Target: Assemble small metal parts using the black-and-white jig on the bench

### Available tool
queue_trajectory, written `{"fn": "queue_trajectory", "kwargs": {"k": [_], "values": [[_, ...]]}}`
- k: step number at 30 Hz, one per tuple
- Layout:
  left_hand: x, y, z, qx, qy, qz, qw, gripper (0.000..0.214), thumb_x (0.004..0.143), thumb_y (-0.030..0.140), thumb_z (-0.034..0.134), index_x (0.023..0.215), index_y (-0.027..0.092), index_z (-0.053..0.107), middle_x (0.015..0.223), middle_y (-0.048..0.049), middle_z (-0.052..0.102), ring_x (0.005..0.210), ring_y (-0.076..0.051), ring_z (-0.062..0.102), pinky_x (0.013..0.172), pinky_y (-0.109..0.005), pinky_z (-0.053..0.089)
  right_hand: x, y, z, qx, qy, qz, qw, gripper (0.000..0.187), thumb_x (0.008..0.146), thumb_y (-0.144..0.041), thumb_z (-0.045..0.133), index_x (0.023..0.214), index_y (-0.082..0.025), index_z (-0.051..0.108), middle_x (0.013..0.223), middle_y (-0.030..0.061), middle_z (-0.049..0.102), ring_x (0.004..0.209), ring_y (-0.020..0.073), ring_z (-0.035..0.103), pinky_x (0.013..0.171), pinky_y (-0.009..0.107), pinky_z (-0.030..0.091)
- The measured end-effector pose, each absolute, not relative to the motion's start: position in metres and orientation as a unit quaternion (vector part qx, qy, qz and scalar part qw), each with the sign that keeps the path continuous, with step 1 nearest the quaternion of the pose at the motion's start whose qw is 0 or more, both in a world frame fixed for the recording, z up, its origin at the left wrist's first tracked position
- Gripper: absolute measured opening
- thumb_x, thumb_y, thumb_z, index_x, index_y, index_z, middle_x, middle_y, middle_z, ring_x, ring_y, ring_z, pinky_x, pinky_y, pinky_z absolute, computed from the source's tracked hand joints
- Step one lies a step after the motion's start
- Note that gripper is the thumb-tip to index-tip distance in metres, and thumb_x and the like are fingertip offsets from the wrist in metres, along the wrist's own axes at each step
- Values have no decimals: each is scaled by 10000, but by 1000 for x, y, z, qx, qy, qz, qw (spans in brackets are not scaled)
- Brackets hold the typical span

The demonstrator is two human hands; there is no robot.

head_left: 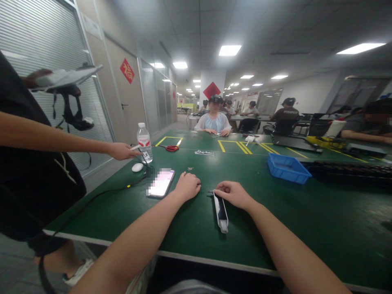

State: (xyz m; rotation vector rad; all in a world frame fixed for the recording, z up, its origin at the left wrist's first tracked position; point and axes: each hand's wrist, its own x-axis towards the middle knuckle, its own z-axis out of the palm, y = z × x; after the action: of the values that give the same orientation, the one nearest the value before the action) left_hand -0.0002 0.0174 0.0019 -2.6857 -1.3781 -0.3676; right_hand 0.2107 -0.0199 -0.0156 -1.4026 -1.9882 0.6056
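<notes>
My right hand (235, 194) is curled, its thumb and fingertips on the far end of a long, narrow white case with a black face (219, 208). The case lies on the green table, pointing toward me; a small thin metal piece (210, 191) sticks out at its far end. My left hand (187, 186) rests palm down on the table with fingers curled under; whatever they may hold is hidden. Left of it lies a phone (163, 183) with a lit screen. Tiny metal bits (190, 168) lie just beyond the left hand.
A blue tray (288, 168) stands at right. At left are a water bottle (143, 143), a white round object (137, 167), a black cable (104, 192) and red-handled scissors (172, 148). A standing person's hand (122, 151) reaches near the bottle. Another person (214, 118) sits opposite.
</notes>
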Motion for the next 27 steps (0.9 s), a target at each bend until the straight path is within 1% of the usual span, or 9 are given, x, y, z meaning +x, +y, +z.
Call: {"fn": "queue_trajectory", "kwargs": {"k": [3, 7, 11, 17, 22, 25, 27], "values": [[1, 16, 2, -883, -449, -127, 53, 217, 830, 262, 487, 887, 192, 685, 936, -84, 655, 983, -244, 552, 1033, -546, 215, 211, -20, -15, -531, -753, 232, 312, 340, 743, -470, 581, 824, -155, 679, 626, 4, 573, 567, 106, 475, 518, 219, 360], [3, 16, 2, -888, -436, -135, 60, 199, 836, 232, 478, 855, 183, 670, 933, -83, 641, 993, -240, 537, 1054, -556, 159, 211, -20, -16, -527, -755, 229, 316, 338, 742, -471, 583, 824, -158, 682, 623, 2, 571, 562, 104, 469, 516, 220, 359], [3, 16, 3, -893, -422, -131, 81, 203, 841, 204, 467, 827, 191, 669, 917, -70, 644, 987, -226, 534, 1065, -554, 132, 211, -20, -16, -528, -753, 233, 316, 351, 747, -483, 573, 829, -158, 678, 613, 0, 562, 552, 103, 458, 509, 219, 350], [7, 22, -2, -900, -401, -111, 127, 151, 835, 207, 511, 799, 180, 656, 893, -75, 643, 990, -234, 533, 1077, -552, 107, 208, -22, -13, -534, -752, 228, 312, 331, 743, -460, 579, 819, -154, 678, 610, -2, 556, 552, 101, 456, 518, 222, 349], [9, 24, -4, -886, -443, -104, 86, 122, 847, 232, 513, 863, 171, 617, 982, -92, 609, 1038, -255, 513, 1053, -580, 153, 208, -21, -14, -537, -749, 231, 312, 314, 738, -442, 586, 815, -153, 680, 623, 2, 573, 560, 103, 469, 521, 221, 358], [8, 22, -2, -891, -434, -106, 77, 111, 852, 233, 510, 873, 167, 597, 1008, -90, 600, 1060, -252, 504, 1060, -582, 132, 209, -20, -15, -535, -748, 237, 313, 319, 739, -446, 583, 822, -153, 678, 614, 0, 569, 554, 103, 467, 516, 220, 357], [7, 20, 0, -894, -426, -116, 71, 101, 853, 226, 507, 858, 173, 594, 984, -75, 616, 1045, -240, 516, 1065, -577, 120, 209, -21, -15, -534, -749, 235, 313, 323, 735, -452, 586, 819, -154, 678, 614, 1, 570, 554, 103, 464, 515, 222, 357]]}}
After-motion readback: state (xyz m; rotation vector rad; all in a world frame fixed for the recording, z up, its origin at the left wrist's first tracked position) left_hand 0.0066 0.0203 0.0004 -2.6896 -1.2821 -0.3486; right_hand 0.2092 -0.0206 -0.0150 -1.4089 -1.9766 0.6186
